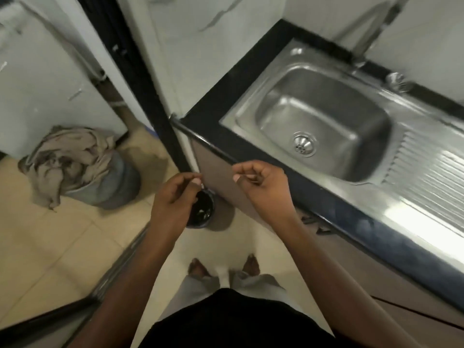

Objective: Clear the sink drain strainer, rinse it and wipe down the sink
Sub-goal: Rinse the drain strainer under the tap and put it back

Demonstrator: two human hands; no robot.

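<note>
Both hands hover over the floor, off the tabletop edge. The left hand (pixel 175 197) curls half-closed above a small black bin (pixel 202 209); whether it grips anything is unclear. The right hand (pixel 263 187) is loosely curled, empty. The round perforated steel drain strainer (pixel 304 144) sits in the stainless steel sink (pixel 326 116), up-right of the right grip.

Beige tiled floor (pixel 62 242), white marbled wall (pixel 200 46), black countertop (pixel 200 129), grey cabinet front (pixel 216 172).

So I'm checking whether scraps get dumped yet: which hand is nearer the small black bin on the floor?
Left. The left hand hovers right over the small black bin, partly covering it in view. The right hand is off to the bin's right, nearer the sink counter edge.
</note>
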